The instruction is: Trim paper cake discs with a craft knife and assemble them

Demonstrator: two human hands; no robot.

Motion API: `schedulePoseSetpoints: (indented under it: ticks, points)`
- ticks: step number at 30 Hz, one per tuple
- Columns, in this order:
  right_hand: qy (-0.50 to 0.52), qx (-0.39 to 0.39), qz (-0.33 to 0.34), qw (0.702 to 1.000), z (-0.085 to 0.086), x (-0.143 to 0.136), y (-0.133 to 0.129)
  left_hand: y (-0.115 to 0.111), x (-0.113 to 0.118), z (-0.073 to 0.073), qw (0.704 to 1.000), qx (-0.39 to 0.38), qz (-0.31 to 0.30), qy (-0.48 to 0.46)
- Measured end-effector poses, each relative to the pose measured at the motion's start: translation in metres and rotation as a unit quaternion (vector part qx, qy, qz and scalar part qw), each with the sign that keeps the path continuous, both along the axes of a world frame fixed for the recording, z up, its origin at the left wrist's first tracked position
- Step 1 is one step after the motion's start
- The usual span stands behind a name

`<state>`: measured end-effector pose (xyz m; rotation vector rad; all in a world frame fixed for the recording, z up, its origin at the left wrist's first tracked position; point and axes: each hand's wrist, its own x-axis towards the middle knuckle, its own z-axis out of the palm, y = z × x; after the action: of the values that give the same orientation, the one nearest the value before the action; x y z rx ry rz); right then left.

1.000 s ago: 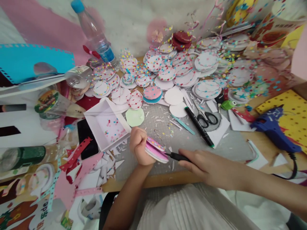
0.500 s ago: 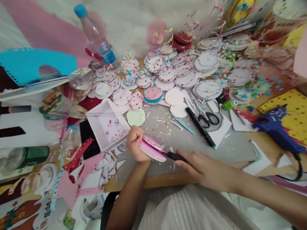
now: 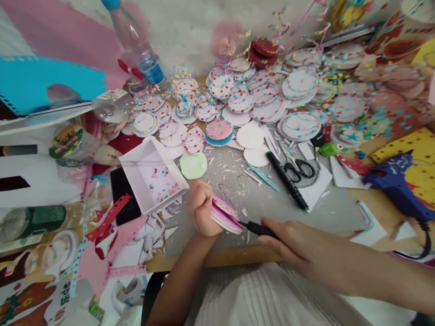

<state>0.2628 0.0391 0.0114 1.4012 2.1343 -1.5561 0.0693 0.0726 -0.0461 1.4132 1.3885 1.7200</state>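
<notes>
My left hand [image 3: 201,208] is closed around the left edge of a layered pink and white disc [image 3: 227,219], which is tilted above the grey mat near the table's front edge. A smaller disc with coloured dots tops it. My right hand [image 3: 285,237] grips a slim tool by its black handle [image 3: 260,229]. The tool's thin tip reaches the right edge of the pink disc; whether it touches cannot be made out. Behind my left hand lies a pale green disc [image 3: 193,165].
A white box [image 3: 136,181] holding confetti stands left of my left hand. Black-handled scissors [image 3: 301,170], a black marker [image 3: 287,181] and a blue glue gun [image 3: 401,181] lie to the right. Decorated discs [image 3: 301,126] and a bottle [image 3: 136,40] stand behind.
Both hands have shifted a little to the right with the disc and the tool. The disc is tilted more steeply, and the tool's tip is slightly farther out at its edge.
</notes>
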Motion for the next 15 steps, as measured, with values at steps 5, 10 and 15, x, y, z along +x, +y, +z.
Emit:
schedulePoseSetpoints:
  ticks: [5,10,15]
  points:
    - [-0.027,-0.011,0.01,1.0,0.0042,-0.0027,0.0002,-0.0013,0.0022,0.0016,1.0,0.004,-0.002,0.017]
    - [-0.039,-0.018,0.014,0.999,0.007,-0.0064,0.0025,-0.0022,0.0047,0.0028,1.0,0.008,0.004,0.02]
    - [-0.029,-0.002,0.013,0.999,0.0036,-0.0057,0.0024,-0.0004,0.0043,0.0031,1.0,0.001,0.01,0.006]
